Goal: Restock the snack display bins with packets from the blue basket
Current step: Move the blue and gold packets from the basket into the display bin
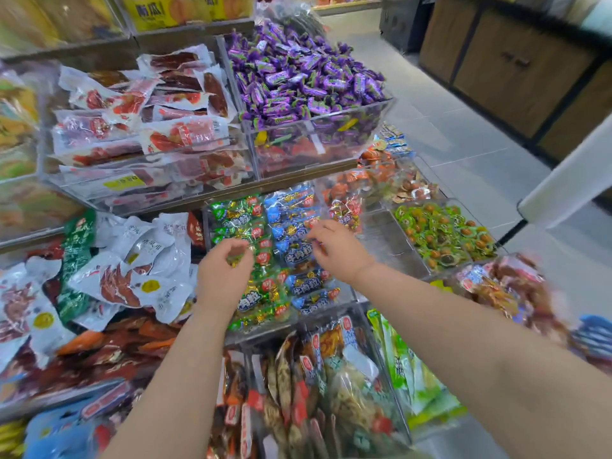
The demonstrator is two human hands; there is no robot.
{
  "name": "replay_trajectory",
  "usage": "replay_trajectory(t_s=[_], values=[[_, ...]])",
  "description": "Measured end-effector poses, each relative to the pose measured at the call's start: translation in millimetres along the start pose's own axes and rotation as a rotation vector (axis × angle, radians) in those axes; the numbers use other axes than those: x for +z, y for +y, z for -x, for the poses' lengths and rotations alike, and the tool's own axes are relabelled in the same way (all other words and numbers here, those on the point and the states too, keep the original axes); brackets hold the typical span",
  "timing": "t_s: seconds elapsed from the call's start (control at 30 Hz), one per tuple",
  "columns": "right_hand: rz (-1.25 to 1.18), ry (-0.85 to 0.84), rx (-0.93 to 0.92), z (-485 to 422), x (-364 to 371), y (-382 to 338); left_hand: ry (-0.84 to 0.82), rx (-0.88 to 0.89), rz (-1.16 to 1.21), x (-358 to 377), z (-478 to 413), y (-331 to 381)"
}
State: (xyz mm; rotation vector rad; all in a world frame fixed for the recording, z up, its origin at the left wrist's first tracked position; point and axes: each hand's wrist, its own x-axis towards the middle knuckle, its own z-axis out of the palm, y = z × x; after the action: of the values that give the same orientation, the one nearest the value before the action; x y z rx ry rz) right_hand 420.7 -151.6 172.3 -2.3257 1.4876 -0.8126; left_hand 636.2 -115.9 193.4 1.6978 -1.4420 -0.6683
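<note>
Dropping packets into their colour-matched piles is judged to be the step in hand. Your left hand (225, 273) hovers over the green packets (261, 293) in the clear bin (351, 294), with thumb and curled fingers pinching what appears to be one small green packet (236, 258) with gold foil. Your right hand (339, 251) sits just beside it, over the blue packets (298, 213). Its fingertips are curled down onto the pile, and you cannot tell whether they grasp a packet or merely press. Both piles lie directly beneath your grips, green under the left and blue under the right, touching along the middle of the bin. Just outboard of your right hand, a neighbouring compartment (387, 240) shows bare clear floor and probably wants filling later. The blue basket cannot be identified with certainty. A blurred blue shape (596, 336), well behind and outboard of your right forearm at the picture's edge, may be it. The next move calls for loosening the left pinch low over the green pile, so the packet settles flat and does not slide across to the blue side. After that, draw one hand back toward the supposed basket for more stock. Light, slippery wrappers will likely shift under a heavy touch, so keep the pressure gentle.
</note>
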Motion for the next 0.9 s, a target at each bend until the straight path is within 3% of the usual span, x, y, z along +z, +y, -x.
replay_trajectory(t_s=[0.13, 0.27, 0.43, 0.57, 0.7, 0.8, 0.9], values=[[-0.140, -0.057, 0.327, 50, -4, 1, -0.067, 0.004, 0.125, 7, 27, 12], [-0.210, 0.005, 0.621, 115, -3, -1, -0.284, -0.090, 0.183, 27, 52, 10], [-0.287, 0.136, 1.023, 223, 6, -8, -0.654, -0.101, 0.010, 70, 97, -2], [-0.311, 0.247, 1.316, 325, 12, -22, -1.003, -0.096, -0.302, 107, 143, -23], [-0.481, 0.367, 1.656, 431, 26, -50, -1.151, -0.068, -0.465, 123, 192, -51], [-0.709, 0.274, 1.868, 503, 33, -88, -1.207, -0.246, -0.518, 135, 226, -72], [-0.842, 0.276, 2.076, 569, 43, -131, -1.298, -0.302, -0.633, 145, 256, -89]])
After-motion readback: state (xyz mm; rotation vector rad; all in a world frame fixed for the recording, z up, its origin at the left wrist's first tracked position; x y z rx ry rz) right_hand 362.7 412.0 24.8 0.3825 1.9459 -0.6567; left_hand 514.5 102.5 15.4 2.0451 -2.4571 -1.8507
